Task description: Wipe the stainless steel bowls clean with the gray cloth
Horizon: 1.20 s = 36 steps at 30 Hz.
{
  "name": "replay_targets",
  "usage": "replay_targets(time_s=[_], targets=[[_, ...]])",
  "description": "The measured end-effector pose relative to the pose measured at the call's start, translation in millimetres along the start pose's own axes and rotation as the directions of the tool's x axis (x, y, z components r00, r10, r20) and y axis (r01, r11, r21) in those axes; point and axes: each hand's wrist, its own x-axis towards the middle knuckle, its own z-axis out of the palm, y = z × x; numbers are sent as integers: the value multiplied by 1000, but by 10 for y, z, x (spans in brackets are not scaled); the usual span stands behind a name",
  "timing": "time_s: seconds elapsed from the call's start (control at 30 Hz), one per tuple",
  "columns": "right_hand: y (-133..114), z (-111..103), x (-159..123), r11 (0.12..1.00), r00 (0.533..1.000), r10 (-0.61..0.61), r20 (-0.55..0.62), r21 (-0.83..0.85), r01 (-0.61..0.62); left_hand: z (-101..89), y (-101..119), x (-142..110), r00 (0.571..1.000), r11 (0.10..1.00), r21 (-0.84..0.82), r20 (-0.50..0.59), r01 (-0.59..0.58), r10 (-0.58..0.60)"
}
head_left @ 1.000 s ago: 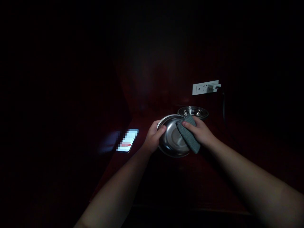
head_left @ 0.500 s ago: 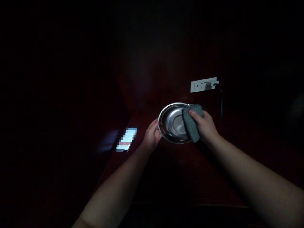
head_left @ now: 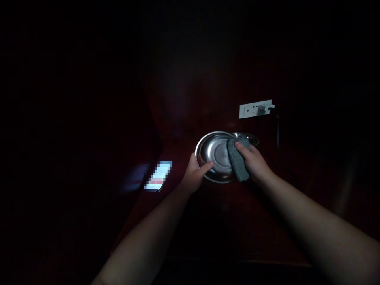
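A shiny steel plate (head_left: 215, 152) is held up over a dark reddish table. My left hand (head_left: 194, 176) grips its near left rim, thumb lying inside the dish. My right hand (head_left: 252, 162) holds a folded grey cloth (head_left: 237, 160) pressed against the plate's right inner side. A second steel plate (head_left: 251, 138) lies on the table just behind, mostly hidden by the held one.
A lit phone (head_left: 157, 176) lies on the table to the left of my left hand. A white wall socket (head_left: 252, 110) with a plug and a dark cable sits behind the plates. The room is very dark, and the table's near edge (head_left: 237, 261) barely shows.
The plate was tipped up and lifted away from me, then came back down slightly. My left thumb moved inside the rim. The cloth stayed on the plate's right side.
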Motion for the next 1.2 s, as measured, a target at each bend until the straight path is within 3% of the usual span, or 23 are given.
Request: replay_targets(time_s=[0.5, 1.2], targets=[[30, -11, 22, 997, 999, -38, 38, -61, 41, -7, 45, 4, 993, 994, -6, -45, 108, -108], [30, -11, 22, 994, 999, -34, 38, -105, 37, -6, 76, 5, 988, 990, -8, -60, 140, -140]])
